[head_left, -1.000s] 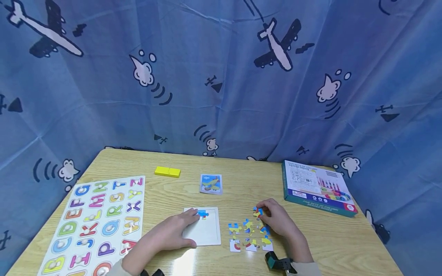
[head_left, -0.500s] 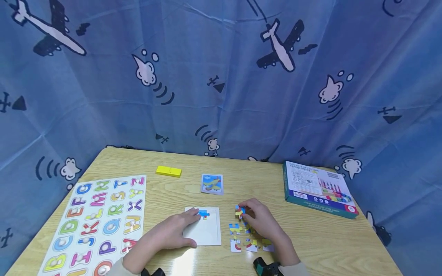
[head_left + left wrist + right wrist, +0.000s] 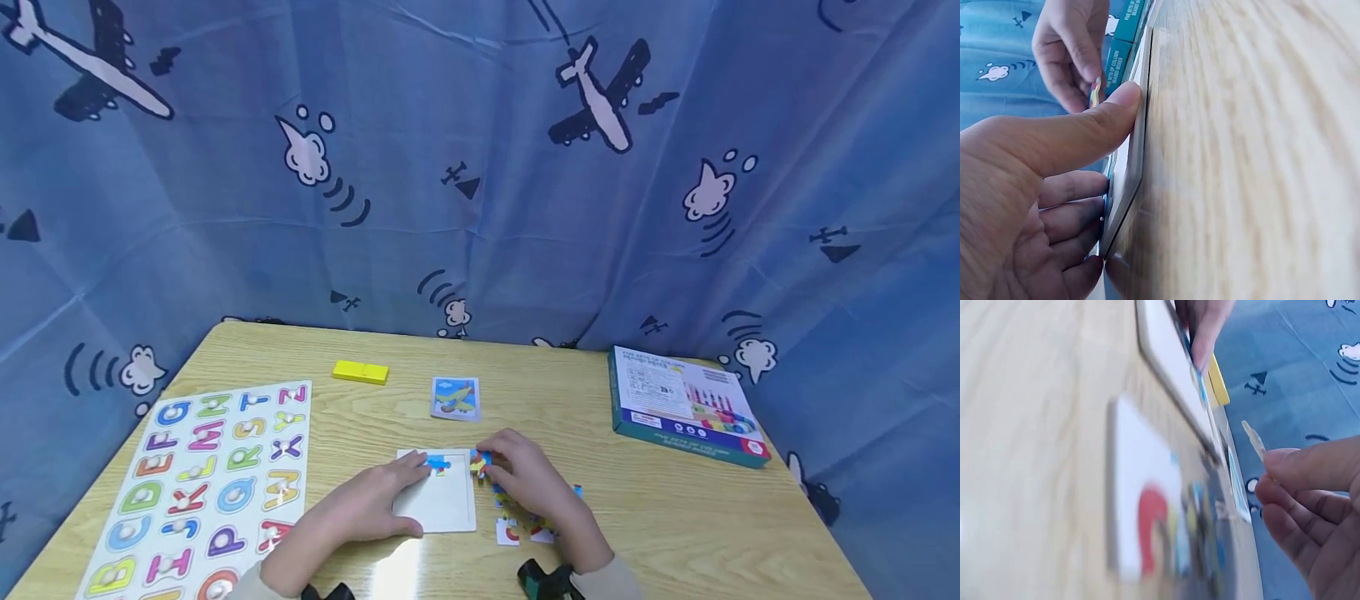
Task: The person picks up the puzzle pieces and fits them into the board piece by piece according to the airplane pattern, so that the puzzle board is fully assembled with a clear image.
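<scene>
My left hand rests on the left side of a shallow white puzzle tray, its thumb on the near edge. Inside, by the fingertips, lies a mostly blue jigsaw piece at the top. My right hand pinches another jigsaw piece, coloured blue, red and yellow, over the tray's upper right edge. The right wrist view shows that held piece edge-on between thumb and fingers, raised off the table. Several loose jigsaw pieces lie right of the tray, partly hidden under my right hand.
A picture card with a yellow plane lies behind the tray, and a yellow box lies farther left. An alphabet peg board covers the left side. A boxed toy set lies at the right rear, before a blue curtain.
My right hand has carried the pinched jigsaw piece leftward from above the loose pieces to the tray's right edge. My left hand has stayed on the tray.
</scene>
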A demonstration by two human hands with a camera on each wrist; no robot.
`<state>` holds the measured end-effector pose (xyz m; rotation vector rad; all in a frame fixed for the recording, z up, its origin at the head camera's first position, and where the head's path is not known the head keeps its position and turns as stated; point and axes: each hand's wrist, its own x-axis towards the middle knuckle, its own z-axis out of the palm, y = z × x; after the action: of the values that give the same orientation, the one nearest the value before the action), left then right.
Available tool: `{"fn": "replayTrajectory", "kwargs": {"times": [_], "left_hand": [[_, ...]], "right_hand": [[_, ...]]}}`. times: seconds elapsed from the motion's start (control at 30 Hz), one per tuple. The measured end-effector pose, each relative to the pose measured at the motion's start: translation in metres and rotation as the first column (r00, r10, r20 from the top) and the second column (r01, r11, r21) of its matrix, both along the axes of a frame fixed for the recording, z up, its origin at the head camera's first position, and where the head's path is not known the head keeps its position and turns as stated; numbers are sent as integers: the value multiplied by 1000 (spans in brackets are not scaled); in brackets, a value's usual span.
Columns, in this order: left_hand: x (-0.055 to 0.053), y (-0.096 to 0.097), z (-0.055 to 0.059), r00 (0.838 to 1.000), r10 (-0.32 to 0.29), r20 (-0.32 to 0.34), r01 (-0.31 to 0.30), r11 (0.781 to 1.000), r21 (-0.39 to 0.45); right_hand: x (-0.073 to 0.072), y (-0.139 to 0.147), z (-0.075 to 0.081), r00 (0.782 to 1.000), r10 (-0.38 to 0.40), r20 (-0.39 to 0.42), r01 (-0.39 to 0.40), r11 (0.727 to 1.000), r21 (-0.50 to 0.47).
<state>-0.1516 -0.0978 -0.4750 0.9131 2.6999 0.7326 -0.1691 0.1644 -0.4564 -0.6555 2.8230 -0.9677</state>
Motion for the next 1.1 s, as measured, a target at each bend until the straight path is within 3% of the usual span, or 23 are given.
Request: {"fn": "replayTrajectory", "kwargs": {"times": [0.4, 0.9, 1.1], "left_hand": [[1, 3, -2, 1000, -19, -8, 19, 1000, 6], [1, 1, 0, 1000, -11, -15, 11, 1000, -5], [0, 0, -1, 1000, -6, -18, 5, 1000, -8]], "right_hand": [[-5, -27, -9, 999, 40, 25, -41, 998, 44], [-6, -38, -14, 993, 49, -108, -40, 996, 77], [-6, -40, -16, 992, 41, -121, -29, 995, 99]]}}
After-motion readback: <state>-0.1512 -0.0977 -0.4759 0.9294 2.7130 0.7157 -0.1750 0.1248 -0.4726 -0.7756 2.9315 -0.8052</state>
